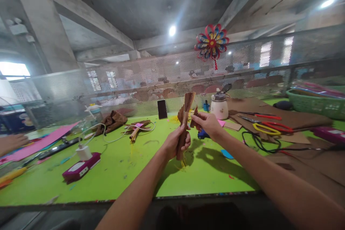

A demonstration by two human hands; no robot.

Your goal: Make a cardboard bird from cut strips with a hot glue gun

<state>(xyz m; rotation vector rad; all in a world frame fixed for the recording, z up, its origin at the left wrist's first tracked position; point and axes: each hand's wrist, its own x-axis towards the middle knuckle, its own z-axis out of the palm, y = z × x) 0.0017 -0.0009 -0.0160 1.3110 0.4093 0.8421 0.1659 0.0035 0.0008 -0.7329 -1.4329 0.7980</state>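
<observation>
My left hand [176, 140] is wrapped round a roll of brown paper [182, 138] with yellow strands at its lower end. From its top rises a brown pleated paper fan [188, 102]. In the fingertips of my right hand [205, 122] is a smaller pleated brown paper piece [194, 115], close beside the fan; whether the two touch I cannot tell. A blue object [202, 134] sits on the table behind, partly hidden by my right hand. Further left lies another brown pleated paper piece [138, 129] with a pink part at its middle.
On the green table [118, 179] at right are brown paper sheets [320, 161], yellow-handled scissors [266, 129] and a green basket [309, 104]. A white bottle [219, 107] and a phone [162, 109] stand behind. A purple power strip [81, 168] lies left, near another person's hand [13, 143].
</observation>
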